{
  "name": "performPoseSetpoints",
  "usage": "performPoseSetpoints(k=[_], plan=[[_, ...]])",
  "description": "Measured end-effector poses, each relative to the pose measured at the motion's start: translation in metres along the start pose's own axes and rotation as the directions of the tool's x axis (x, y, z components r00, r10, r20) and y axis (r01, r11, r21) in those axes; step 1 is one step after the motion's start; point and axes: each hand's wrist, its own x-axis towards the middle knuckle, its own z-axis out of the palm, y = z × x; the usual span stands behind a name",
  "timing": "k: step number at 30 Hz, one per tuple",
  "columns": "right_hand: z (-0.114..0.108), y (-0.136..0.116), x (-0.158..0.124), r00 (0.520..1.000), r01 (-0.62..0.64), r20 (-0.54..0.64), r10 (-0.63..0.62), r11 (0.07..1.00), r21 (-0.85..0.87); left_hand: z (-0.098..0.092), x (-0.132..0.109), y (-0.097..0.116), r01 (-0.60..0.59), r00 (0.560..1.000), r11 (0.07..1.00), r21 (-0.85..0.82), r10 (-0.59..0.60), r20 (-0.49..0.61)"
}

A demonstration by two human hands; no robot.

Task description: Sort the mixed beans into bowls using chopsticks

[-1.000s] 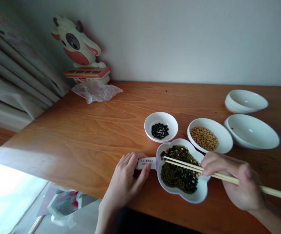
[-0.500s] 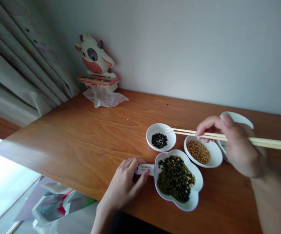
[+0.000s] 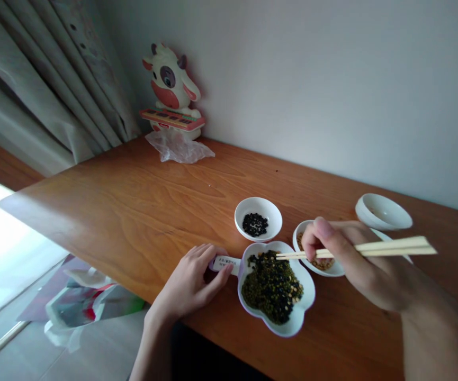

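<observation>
Right hand (image 3: 356, 264) is up over the soybean bowl (image 3: 302, 230), fingers curled and pinching a pair of wooden chopsticks (image 3: 391, 248), with the tips reaching left just over the rim of a flower-shaped dish (image 3: 288, 328). That dish holds a heap of mixed green and black beans (image 3: 270, 288). Left hand (image 3: 187, 280) sits on the wooden surface (image 3: 133, 222), fingers wrapped loosely around the dish's labelled handle (image 3: 224, 263). Just past the dish there's a small white bowl (image 3: 258, 203) of black beans (image 3: 254, 224), and a white bowl (image 3: 383, 211) sits beyond the right hand.
</observation>
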Motion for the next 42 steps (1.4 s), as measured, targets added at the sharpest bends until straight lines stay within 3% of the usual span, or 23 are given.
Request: performPoseSetpoints(k=[7, 13, 33, 42], plan=[[0.008, -0.005, 0.010, 0.980, 0.137, 0.149, -0.129, 0.990, -0.042, 0.001, 0.001, 0.002, -0.009, 1.000, 1.000, 0.020, 0.008, 0.030], [0.006, -0.011, 0.009, 0.978, 0.075, 0.204, -0.050, 0.991, -0.113, 0.001, 0.000, 0.002, 0.009, 0.999, 1.000, 0.030, -0.010, 0.043], [0.020, 0.006, 0.018, 0.990, 0.060, 0.133, -0.055, 0.997, -0.040, 0.002, -0.001, -0.002, 0.026, 0.999, 1.000, 0.009, -0.026, 0.037], [0.004, 0.000, 0.009, 0.995, 0.098, 0.004, -0.100, 0.986, 0.135, 0.001, -0.001, -0.001, 0.028, 0.998, 1.000, 0.004, -0.028, 0.051]])
